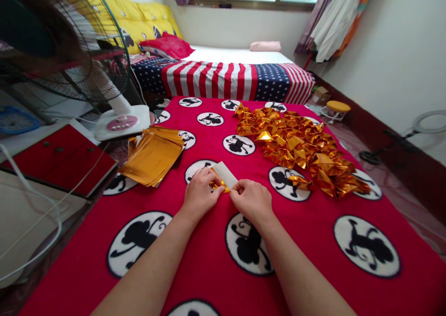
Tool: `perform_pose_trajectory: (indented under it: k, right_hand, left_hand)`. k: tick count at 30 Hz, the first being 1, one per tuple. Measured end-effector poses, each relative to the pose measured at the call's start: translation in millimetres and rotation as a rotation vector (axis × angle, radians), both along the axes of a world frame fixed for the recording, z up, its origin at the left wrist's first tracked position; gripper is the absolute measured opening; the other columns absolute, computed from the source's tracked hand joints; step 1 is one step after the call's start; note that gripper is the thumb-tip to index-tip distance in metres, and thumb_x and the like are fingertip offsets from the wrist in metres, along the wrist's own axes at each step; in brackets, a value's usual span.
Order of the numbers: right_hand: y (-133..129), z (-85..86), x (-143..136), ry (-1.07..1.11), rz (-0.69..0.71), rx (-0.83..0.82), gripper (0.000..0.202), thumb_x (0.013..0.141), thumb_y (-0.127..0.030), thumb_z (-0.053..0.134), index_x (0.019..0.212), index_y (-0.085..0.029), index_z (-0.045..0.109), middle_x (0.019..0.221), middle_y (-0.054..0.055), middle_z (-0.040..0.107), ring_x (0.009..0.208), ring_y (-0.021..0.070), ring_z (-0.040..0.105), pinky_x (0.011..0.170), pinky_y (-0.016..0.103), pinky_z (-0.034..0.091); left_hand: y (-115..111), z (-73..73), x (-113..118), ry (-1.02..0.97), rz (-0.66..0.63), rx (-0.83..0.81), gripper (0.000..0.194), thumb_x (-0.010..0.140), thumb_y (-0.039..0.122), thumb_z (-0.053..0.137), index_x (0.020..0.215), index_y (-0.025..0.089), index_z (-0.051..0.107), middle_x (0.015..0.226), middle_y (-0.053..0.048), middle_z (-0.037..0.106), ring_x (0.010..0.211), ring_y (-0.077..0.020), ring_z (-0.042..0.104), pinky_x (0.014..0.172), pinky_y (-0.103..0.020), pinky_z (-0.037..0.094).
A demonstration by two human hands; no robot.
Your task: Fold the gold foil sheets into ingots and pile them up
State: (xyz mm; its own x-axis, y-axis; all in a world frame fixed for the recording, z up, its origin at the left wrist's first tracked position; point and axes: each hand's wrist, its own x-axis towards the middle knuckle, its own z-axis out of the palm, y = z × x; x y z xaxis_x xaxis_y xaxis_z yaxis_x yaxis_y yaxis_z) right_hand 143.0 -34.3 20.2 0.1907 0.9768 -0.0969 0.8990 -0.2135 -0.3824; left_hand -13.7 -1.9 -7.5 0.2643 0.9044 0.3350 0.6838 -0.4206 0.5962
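Observation:
Between my hands lies a sheet of gold foil paper (226, 174), its pale back side facing up and its near edge turned over to show gold. My left hand (202, 189) pinches the folded edge on the left, fingers curled over it. On the right, my right hand (251, 199) is closed on the other end of that edge. A stack of flat gold foil sheets (153, 158) rests to the left. At the right is a big heap of folded gold foil pieces (296, 144), with one small folded piece (300, 182) at its near side.
A red cloth with monkey-figure circles (195, 255) covers the table. A standing fan (121, 116) is at the left, beside a red-topped cabinet (59, 158). Behind the table is a bed with a striped, starred cover (216, 79). A yellow stool (337, 106) stands at the right.

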Motion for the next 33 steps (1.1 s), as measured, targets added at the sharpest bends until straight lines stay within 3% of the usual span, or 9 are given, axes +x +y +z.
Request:
perform_pose_trajectory:
  k: [4, 14, 27, 31, 33]
  right_hand:
    - [3, 1.3, -6, -0.064, -0.002, 0.011, 0.035, 0.082, -0.057, 0.054, 0.075, -0.026, 0.07, 0.077, 0.007, 0.073, 0.077, 0.026, 0.068, 0.064, 0.031, 0.044]
    - [-2, -5.8, -3, -0.12, 0.024, 0.039, 0.018, 0.084, -0.044, 0.06, 0.083, -0.027, 0.061, 0.077, 0.001, 0.071, 0.074, 0.0221, 0.068, 0.058, 0.027, 0.036]
    - [-8, -11.0, -2, -0.034, 0.045, 0.136, 0.009, 0.086, -0.037, 0.062, 0.089, -0.029, 0.06, 0.074, -0.005, 0.07, 0.069, 0.0169, 0.065, 0.054, 0.026, 0.023]
    - [-7, -11.8, -2, -0.034, 0.034, 0.128, 0.01, 0.086, -0.039, 0.062, 0.087, -0.029, 0.06, 0.073, -0.004, 0.069, 0.068, 0.0173, 0.065, 0.054, 0.026, 0.023]
    - [-7, -12.3, -2, -0.034, 0.034, 0.124, 0.011, 0.086, -0.04, 0.062, 0.087, -0.028, 0.06, 0.074, -0.003, 0.069, 0.069, 0.0174, 0.064, 0.054, 0.026, 0.024]
  left_hand:
    - [-1, 1.0, 0, 0.007, 0.004, 0.004, 0.012, 0.074, 0.018, 0.07, 0.068, 0.02, 0.06, 0.082, -0.002, 0.06, 0.088, -0.02, 0.057, 0.082, -0.035, 0.046]
    - [4, -3.1, -2, -0.053, -0.034, -0.045, 0.009, 0.072, 0.013, 0.072, 0.069, 0.019, 0.066, 0.084, -0.002, 0.061, 0.089, -0.0193, 0.057, 0.084, -0.035, 0.045]
    - [9, 2.5, -10, -0.055, -0.131, -0.091, 0.022, 0.072, 0.001, 0.06, 0.072, 0.018, 0.073, 0.086, -0.004, 0.065, 0.087, -0.0171, 0.06, 0.085, -0.032, 0.048]
    - [6, 2.0, -2, -0.025, -0.027, -0.05, 0.01, 0.074, 0.017, 0.068, 0.063, 0.018, 0.068, 0.08, -0.003, 0.063, 0.083, -0.0177, 0.059, 0.079, -0.031, 0.047]
    - [3, 1.9, 3, 0.011, 0.067, -0.03, 0.021, 0.073, 0.028, 0.073, 0.058, 0.018, 0.062, 0.077, -0.003, 0.061, 0.081, -0.0184, 0.058, 0.075, -0.031, 0.045]
